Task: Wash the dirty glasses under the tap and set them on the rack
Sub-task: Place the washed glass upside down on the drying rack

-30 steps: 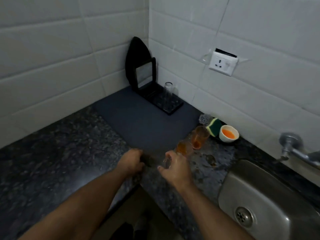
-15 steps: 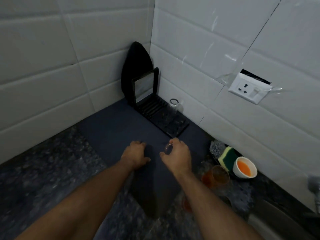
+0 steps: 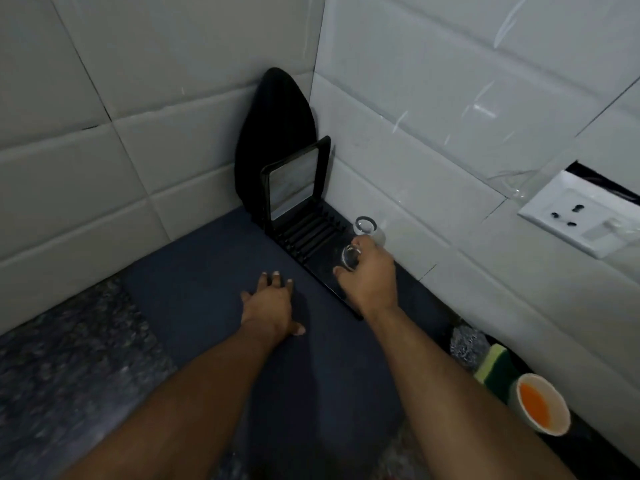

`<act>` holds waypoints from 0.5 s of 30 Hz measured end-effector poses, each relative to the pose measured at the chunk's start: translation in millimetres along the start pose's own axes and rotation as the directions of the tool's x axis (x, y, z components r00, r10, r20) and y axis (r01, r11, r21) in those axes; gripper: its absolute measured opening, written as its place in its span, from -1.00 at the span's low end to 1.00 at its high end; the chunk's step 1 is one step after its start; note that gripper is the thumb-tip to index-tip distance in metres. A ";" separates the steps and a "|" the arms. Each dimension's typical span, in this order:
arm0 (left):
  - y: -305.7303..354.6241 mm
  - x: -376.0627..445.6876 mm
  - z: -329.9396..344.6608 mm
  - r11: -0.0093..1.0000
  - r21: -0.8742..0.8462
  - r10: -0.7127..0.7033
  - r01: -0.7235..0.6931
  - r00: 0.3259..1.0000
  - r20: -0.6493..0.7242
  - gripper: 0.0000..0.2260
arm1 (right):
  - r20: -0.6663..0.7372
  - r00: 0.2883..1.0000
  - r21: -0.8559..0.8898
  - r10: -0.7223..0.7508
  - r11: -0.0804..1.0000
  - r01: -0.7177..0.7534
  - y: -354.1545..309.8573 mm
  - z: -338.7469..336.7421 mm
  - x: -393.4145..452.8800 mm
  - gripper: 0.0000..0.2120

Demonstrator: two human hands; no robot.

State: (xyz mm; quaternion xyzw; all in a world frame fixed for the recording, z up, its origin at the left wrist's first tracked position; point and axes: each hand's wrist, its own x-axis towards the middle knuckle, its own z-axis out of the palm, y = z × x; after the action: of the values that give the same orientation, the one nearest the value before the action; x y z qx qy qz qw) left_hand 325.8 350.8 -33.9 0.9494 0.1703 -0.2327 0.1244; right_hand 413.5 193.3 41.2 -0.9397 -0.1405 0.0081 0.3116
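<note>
My right hand (image 3: 370,275) grips a clear glass (image 3: 350,257) over the near end of the black slatted rack (image 3: 304,233) in the wall corner. A second clear glass (image 3: 367,228) stands on the rack just behind it, against the tiled wall. My left hand (image 3: 270,303) rests flat, fingers spread, on the dark blue mat (image 3: 207,306) to the left of the rack. The sink, the tap and the dirty glasses are out of view.
A black upright panel with a reflective face (image 3: 294,181) stands at the rack's far end. At the right lie a steel scrubber (image 3: 465,344), a yellow-green sponge (image 3: 495,367) and a white bowl of orange liquid (image 3: 540,407). A wall socket (image 3: 581,216) is above.
My view and both hands moved from the counter near the sink toward the corner. My right hand carried the glass forward to the rack; my left hand slid forward on the mat.
</note>
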 end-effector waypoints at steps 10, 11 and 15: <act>2.8 4.8 -3.4 1.000 -0.021 -0.018 0.019 0.998 0.057 0.07 | 0.094 0.995 -0.093 -0.014 0.995 0.022 -5.0 17.5 41.1 -0.39; 2.2 4.4 -3.2 0.999 -0.028 -0.015 0.017 0.998 0.055 0.07 | 0.102 0.994 -0.099 -0.029 0.994 0.039 -5.4 19.1 43.0 -0.38; 1.1 3.0 -0.6 0.998 -0.053 -0.014 0.017 0.999 0.044 0.06 | 0.142 0.990 -0.120 -0.028 0.992 0.045 -5.9 22.1 47.0 -0.30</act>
State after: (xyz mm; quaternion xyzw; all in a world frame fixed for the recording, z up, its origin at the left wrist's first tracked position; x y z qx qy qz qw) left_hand 328.9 350.7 -34.6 0.9391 0.1810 -0.2495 0.1517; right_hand 454.8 223.4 30.2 -0.9516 -0.1793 0.0595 0.2425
